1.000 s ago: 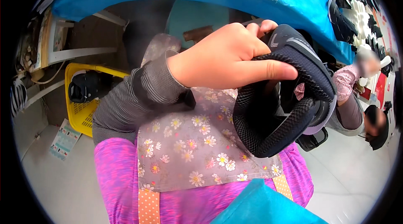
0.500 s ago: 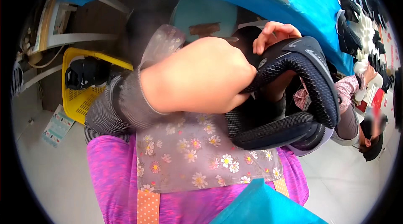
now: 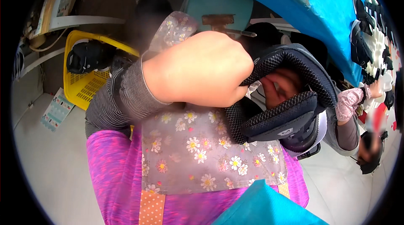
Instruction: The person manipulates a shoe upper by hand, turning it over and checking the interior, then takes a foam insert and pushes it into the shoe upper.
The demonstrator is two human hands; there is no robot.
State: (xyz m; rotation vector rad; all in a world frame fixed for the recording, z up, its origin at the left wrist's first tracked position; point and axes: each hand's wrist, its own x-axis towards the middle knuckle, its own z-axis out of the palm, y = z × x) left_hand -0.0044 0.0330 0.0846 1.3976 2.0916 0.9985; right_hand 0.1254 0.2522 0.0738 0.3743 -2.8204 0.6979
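A black shoe upper with a padded, mesh-lined collar is held above my lap, its opening facing up. My left hand, in a grey striped sleeve, is closed in a fist with its back uppermost. Its thumb side meets the left edge of the upper and seems to pinch it; the fingertips are hidden below. Inside the opening, my right hand shows curled fingers against the lining, thumb close to them. The upper covers the rest of that hand. A bit of something clear or whitish shows between the two hands.
A yellow basket with black shoes is at left. Beyond my hands are a round teal stool, a brown block and a metal rod. A blue-covered table spans the back. At right, a co-worker's hand is near shoes.
My right hand's fingers have gone from the far outer side of the upper to inside its opening. The upper has turned and tilted. My left fist has shifted slightly, still at its edge.
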